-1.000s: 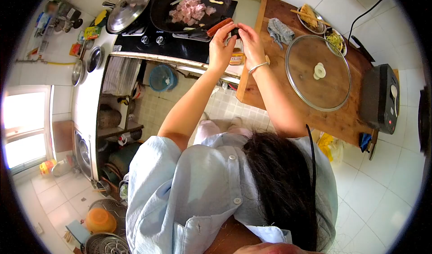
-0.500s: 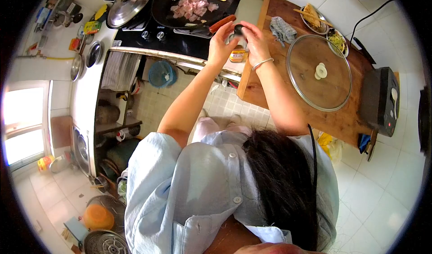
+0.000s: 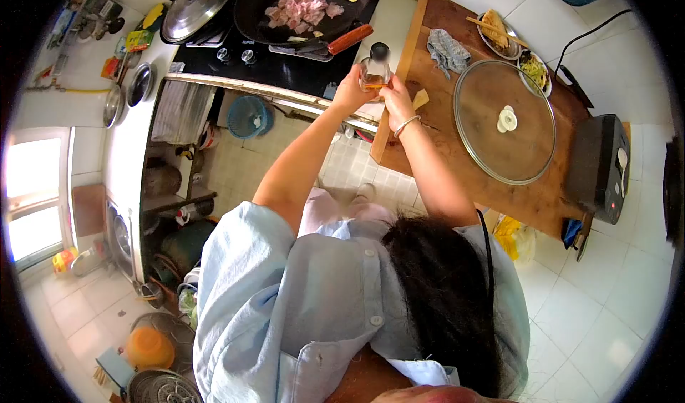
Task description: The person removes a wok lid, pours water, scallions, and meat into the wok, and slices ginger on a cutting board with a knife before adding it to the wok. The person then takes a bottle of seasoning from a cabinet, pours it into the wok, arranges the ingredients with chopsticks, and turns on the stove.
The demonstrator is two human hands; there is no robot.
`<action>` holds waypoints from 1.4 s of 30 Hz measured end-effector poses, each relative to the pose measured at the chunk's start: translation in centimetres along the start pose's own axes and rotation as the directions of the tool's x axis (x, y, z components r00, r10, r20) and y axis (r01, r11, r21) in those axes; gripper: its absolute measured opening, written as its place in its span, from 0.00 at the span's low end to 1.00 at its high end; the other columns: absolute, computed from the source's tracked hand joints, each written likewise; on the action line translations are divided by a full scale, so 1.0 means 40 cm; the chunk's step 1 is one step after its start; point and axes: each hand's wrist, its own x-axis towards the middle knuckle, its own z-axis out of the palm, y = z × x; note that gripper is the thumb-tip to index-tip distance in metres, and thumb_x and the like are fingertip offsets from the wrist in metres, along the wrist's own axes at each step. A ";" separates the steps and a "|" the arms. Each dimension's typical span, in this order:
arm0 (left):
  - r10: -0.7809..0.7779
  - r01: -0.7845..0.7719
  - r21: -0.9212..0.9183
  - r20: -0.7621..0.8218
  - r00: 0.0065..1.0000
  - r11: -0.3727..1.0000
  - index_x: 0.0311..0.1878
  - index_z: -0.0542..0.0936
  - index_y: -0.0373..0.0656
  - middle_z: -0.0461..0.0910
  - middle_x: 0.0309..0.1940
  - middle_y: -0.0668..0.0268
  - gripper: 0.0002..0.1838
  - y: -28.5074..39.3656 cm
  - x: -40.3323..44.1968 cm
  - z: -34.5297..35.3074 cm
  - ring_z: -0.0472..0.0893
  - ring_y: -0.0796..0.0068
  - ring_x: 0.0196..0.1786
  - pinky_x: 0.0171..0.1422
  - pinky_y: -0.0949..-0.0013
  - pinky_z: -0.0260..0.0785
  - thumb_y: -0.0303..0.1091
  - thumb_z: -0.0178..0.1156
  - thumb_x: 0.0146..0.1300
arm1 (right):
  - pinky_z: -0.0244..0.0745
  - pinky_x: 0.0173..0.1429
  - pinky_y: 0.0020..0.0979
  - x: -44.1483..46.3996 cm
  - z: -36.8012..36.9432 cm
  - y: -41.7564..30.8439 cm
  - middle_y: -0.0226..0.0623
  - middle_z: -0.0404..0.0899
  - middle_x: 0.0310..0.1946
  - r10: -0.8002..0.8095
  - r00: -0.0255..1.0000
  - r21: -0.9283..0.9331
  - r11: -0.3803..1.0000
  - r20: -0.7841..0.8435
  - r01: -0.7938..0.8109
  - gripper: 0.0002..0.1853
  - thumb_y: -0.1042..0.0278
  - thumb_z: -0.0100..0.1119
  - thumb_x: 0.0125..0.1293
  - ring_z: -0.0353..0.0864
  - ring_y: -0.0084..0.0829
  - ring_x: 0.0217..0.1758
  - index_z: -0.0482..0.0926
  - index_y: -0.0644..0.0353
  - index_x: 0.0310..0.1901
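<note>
A small clear glass bottle (image 3: 374, 74) with a black cap and some orange-brown at its base stands out between my hands, just in front of the stove. My left hand (image 3: 349, 92) is closed around its left side. Closed against the lower right side is my right hand (image 3: 397, 103), which has a bracelet at the wrist. Fingertips of both hands are partly hidden by the bottle. Beyond it sits a black frying pan (image 3: 246, 17) with raw meat pieces (image 3: 303, 9) and green onion, its red-brown handle (image 3: 350, 39) pointing toward the bottle.
A lidded pot (image 3: 198, 9) stands left of the pan on the stove (image 3: 289, 67). On the wooden table (image 3: 435, 139) lie a glass lid (image 3: 478, 139), a grey cloth (image 3: 448, 50), a yellowish piece (image 3: 421, 99), two filled plates and a black appliance (image 3: 596, 167).
Both hands have moved down from around the black cap to the bottle's lower body, so the cap now shows above them. The view has shifted slightly.
</note>
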 end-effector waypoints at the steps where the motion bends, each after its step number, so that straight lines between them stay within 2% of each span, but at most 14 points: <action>1: 0.009 -0.009 -0.020 0.009 1.000 1.000 0.51 0.69 0.40 0.79 0.45 0.55 0.31 -0.003 -0.002 0.003 0.78 0.60 0.53 0.57 0.63 0.67 0.37 0.72 0.44 | 0.59 0.66 0.30 -0.020 0.008 -0.016 0.39 0.69 0.58 0.013 0.999 -0.003 1.000 0.043 -0.013 0.32 0.83 0.44 0.52 0.68 0.31 0.61 0.63 0.64 0.63; 5: 0.089 -0.095 -0.075 -0.081 0.993 0.993 0.46 0.70 0.40 0.80 0.43 0.56 0.27 -0.010 -0.026 0.015 0.79 0.60 0.49 0.52 0.62 0.72 0.36 0.72 0.45 | 0.63 0.60 0.26 -0.038 0.027 0.008 0.31 0.73 0.50 -0.074 0.997 0.083 0.994 -0.028 0.076 0.27 0.85 0.45 0.52 0.71 0.25 0.53 0.68 0.63 0.57; 6: 0.113 -0.135 -0.120 -0.171 0.979 0.984 0.39 0.70 0.39 0.76 0.35 0.53 0.27 0.012 -0.047 0.007 0.76 0.47 0.43 0.45 0.58 0.70 0.40 0.74 0.40 | 0.62 0.62 0.27 -0.056 0.036 -0.005 0.32 0.72 0.52 -0.077 0.997 0.072 0.994 -0.028 0.079 0.28 0.85 0.45 0.53 0.70 0.26 0.55 0.67 0.63 0.59; 9: 0.128 -0.150 -0.069 -0.257 0.958 0.986 0.40 0.70 0.39 0.76 0.36 0.54 0.26 0.030 -0.108 -0.035 0.76 0.48 0.44 0.45 0.57 0.70 0.39 0.73 0.41 | 0.62 0.64 0.29 -0.142 0.099 -0.047 0.33 0.72 0.53 -0.110 0.994 0.104 0.988 -0.010 0.110 0.28 0.84 0.46 0.57 0.69 0.26 0.57 0.64 0.62 0.62; 11: 0.136 -0.193 -0.189 -0.278 0.951 0.963 0.47 0.71 0.40 0.75 0.42 0.56 0.28 0.020 -0.161 -0.074 0.77 0.55 0.48 0.46 0.60 0.73 0.33 0.72 0.42 | 0.61 0.65 0.29 -0.198 0.164 -0.058 0.34 0.71 0.54 -0.175 0.985 0.090 0.981 0.008 0.173 0.28 0.83 0.47 0.58 0.69 0.27 0.58 0.63 0.61 0.63; 13: 0.100 -0.185 -0.293 -0.282 0.954 0.938 0.50 0.70 0.40 0.74 0.45 0.57 0.30 0.013 -0.233 -0.136 0.77 0.59 0.50 0.47 0.62 0.75 0.31 0.72 0.41 | 0.59 0.67 0.30 -0.213 0.209 0.020 0.39 0.66 0.60 -0.238 0.971 -0.038 0.970 0.028 0.239 0.31 0.82 0.50 0.58 0.66 0.31 0.63 0.60 0.63 0.65; 15: 0.015 -0.085 -0.242 -0.280 0.960 0.967 0.53 0.69 0.40 0.73 0.48 0.58 0.33 -0.015 -0.315 -0.211 0.77 0.62 0.52 0.50 0.63 0.76 0.31 0.73 0.42 | 0.58 0.68 0.31 -0.259 0.285 0.072 0.41 0.64 0.61 -0.281 0.958 -0.111 0.952 0.054 0.285 0.31 0.81 0.51 0.58 0.65 0.33 0.65 0.60 0.64 0.65; 25: -0.131 0.072 -0.182 -0.338 0.932 0.981 0.50 0.69 0.39 0.71 0.48 0.58 0.29 -0.511 -0.550 -0.429 0.75 0.61 0.54 0.50 0.62 0.76 0.29 0.71 0.44 | 0.60 0.64 0.30 -0.294 0.689 0.497 0.36 0.70 0.53 -0.125 0.985 -0.088 0.987 0.120 0.137 0.25 0.80 0.51 0.57 0.67 0.29 0.59 0.66 0.61 0.59; 26: -0.141 0.072 -0.206 -0.344 0.929 0.976 0.48 0.68 0.39 0.69 0.47 0.57 0.28 -0.580 -0.545 -0.424 0.75 0.59 0.53 0.51 0.63 0.77 0.28 0.71 0.43 | 0.58 0.66 0.29 -0.274 0.705 0.549 0.34 0.70 0.52 -0.124 0.987 -0.120 0.983 0.106 0.137 0.25 0.81 0.50 0.56 0.67 0.27 0.59 0.67 0.60 0.59; 29: -0.134 0.043 -0.245 -0.368 0.920 0.969 0.46 0.68 0.39 0.73 0.44 0.55 0.27 -0.705 -0.515 -0.416 0.77 0.56 0.50 0.49 0.62 0.75 0.30 0.72 0.43 | 0.66 0.59 0.34 -0.205 0.744 0.669 0.42 0.72 0.48 -0.244 0.970 -0.204 0.949 0.006 0.240 0.21 0.79 0.51 0.54 0.73 0.39 0.53 0.72 0.62 0.52; 33: -0.077 0.040 -0.106 -0.375 0.924 0.994 0.43 0.68 0.40 0.78 0.38 0.54 0.26 -0.840 -0.418 -0.380 0.79 0.53 0.44 0.45 0.60 0.73 0.32 0.71 0.44 | 0.69 0.54 0.39 -0.030 0.720 0.835 0.49 0.77 0.40 -0.418 0.908 -0.423 0.820 0.017 0.385 0.22 0.77 0.53 0.50 0.75 0.46 0.49 0.75 0.61 0.51; 34: -0.048 0.014 -0.090 -0.385 0.922 0.996 0.43 0.68 0.40 0.79 0.37 0.53 0.25 -0.870 -0.390 -0.362 0.80 0.52 0.43 0.44 0.59 0.72 0.33 0.71 0.44 | 0.72 0.51 0.40 0.025 0.702 0.869 0.50 0.79 0.39 -0.396 0.915 -0.364 0.844 0.071 0.394 0.24 0.75 0.56 0.49 0.78 0.49 0.45 0.74 0.60 0.53; 41: -0.007 0.013 0.013 -0.412 0.911 1.000 0.37 0.67 0.40 0.77 0.34 0.52 0.24 -1.114 -0.156 -0.221 0.77 0.46 0.41 0.42 0.57 0.70 0.37 0.71 0.44 | 0.74 0.47 0.35 0.314 0.652 1.057 0.50 0.81 0.36 -0.357 0.925 -0.276 0.909 -0.129 0.312 0.22 0.72 0.57 0.53 0.81 0.41 0.42 0.72 0.67 0.52; 42: 0.018 -0.003 0.035 -0.421 0.907 0.999 0.36 0.67 0.41 0.76 0.34 0.52 0.22 -1.147 -0.128 -0.206 0.76 0.45 0.41 0.42 0.55 0.69 0.36 0.70 0.45 | 0.74 0.42 0.32 0.334 0.648 1.082 0.43 0.79 0.35 -0.356 0.926 -0.169 0.928 -0.126 0.334 0.17 0.72 0.56 0.55 0.80 0.34 0.38 0.72 0.68 0.47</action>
